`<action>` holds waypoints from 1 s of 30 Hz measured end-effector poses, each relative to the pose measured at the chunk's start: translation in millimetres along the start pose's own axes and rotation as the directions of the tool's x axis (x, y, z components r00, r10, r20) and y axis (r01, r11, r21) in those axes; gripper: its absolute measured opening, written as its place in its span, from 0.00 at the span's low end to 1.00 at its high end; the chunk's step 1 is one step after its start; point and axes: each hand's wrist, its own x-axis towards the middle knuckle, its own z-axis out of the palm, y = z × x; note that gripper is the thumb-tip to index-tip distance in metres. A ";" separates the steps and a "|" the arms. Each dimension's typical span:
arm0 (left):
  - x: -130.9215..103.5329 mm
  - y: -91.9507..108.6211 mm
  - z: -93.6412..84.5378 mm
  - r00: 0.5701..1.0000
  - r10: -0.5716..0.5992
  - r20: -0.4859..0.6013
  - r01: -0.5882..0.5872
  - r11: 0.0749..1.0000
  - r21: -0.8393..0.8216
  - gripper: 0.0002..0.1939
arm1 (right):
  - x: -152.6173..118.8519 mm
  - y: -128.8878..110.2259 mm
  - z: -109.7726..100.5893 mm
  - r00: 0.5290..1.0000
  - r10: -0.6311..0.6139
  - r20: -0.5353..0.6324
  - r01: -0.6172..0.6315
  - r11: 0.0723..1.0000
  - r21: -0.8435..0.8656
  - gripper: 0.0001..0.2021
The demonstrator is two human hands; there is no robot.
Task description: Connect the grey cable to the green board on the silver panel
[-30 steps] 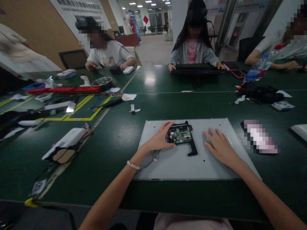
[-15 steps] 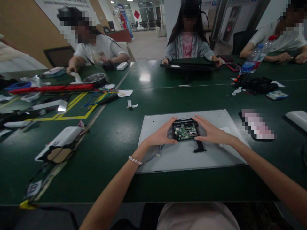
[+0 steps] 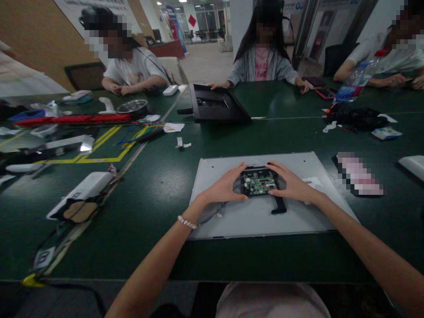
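A green circuit board [image 3: 260,184] in a black frame lies over the pale grey back of a flat display panel [image 3: 245,221]. My left hand [image 3: 225,185] grips the frame's left side, thumb at the near corner and fingertips at the far one. On the opposite side my right hand [image 3: 293,183] holds the frame the same way. A black strip [image 3: 280,205] sticks out from the frame toward me. Thin wires [image 3: 220,210] with a small connector come out below my left hand. Whether the frame touches the panel, I cannot tell.
Across the table a person's hand holds a tilted black monitor housing [image 3: 215,106]. A phone [image 3: 359,174] lies right of the panel, and a white power bank [image 3: 82,192] to its left. Bottles [image 3: 351,84], black cables [image 3: 354,119] and a metal bowl [image 3: 132,107] stand farther off.
The person opposite has swung the black monitor housing to the left and tipped it up. The person at far left has let go of a white object. My hands keep their hold.
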 end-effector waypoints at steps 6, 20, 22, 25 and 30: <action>0.6 -0.9 0.6 1.000 0.007 -0.005 -0.007 1.000 -0.010 0.57 | -2.0 1.9 3.3 1.000 -0.011 -0.024 0.011 1.000 0.029 0.41; 1.4 3.4 2.5 0.998 0.013 -0.056 -0.012 1.000 0.008 0.54 | -1.2 9.7 3.9 0.995 -0.048 -0.086 0.057 0.993 0.099 0.42; 1.4 3.8 2.4 0.998 0.026 -0.059 -0.026 1.000 0.003 0.53 | -1.3 9.8 2.8 0.995 -0.051 -0.088 0.060 0.993 0.100 0.42; 1.2 2.2 1.9 0.998 0.042 -0.051 -0.042 0.999 0.013 0.54 | -2.5 9.0 0.6 0.995 -0.053 -0.087 0.061 0.994 0.092 0.44; 1.2 -4.1 1.5 0.999 0.038 -0.026 -0.037 0.999 0.037 0.54 | -6.3 8.4 -0.7 0.996 -0.043 -0.076 0.049 0.996 0.081 0.44</action>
